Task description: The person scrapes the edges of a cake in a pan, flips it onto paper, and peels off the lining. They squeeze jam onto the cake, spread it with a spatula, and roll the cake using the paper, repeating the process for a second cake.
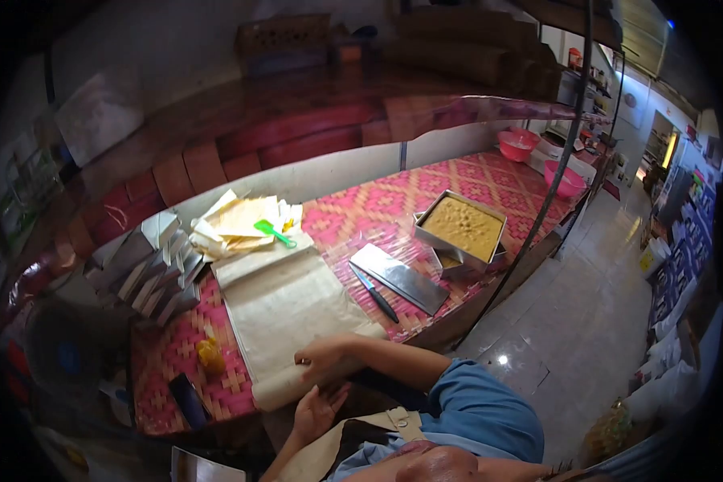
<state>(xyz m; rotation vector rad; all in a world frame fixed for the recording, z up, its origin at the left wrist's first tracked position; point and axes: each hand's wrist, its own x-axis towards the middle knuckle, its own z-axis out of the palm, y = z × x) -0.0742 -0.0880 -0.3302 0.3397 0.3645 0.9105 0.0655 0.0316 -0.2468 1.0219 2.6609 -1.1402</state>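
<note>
A stack of pale baking paper [277, 309] lies on the table, its near edge curling down over the side. Over the lower part of the paper is my right hand [325, 357], its fingers bent inward; whatever they pinch is too small to make out. My left hand [320, 414] is just below, beside the paper's near edge, palm partly up and fingers apart, holding nothing that shows. To the right of the paper lie a black-handled knife [375, 296] and a wide metal scraper blade [400, 279].
A square tin of brown batter [462, 226] stands on other tins at the right. Folded metal tins [149, 265] and paper scraps [241, 217] with a green spatula [273, 233] sit at the left. A phone [188, 401] lies near the front edge. A dark pole [558, 173] rises at the right.
</note>
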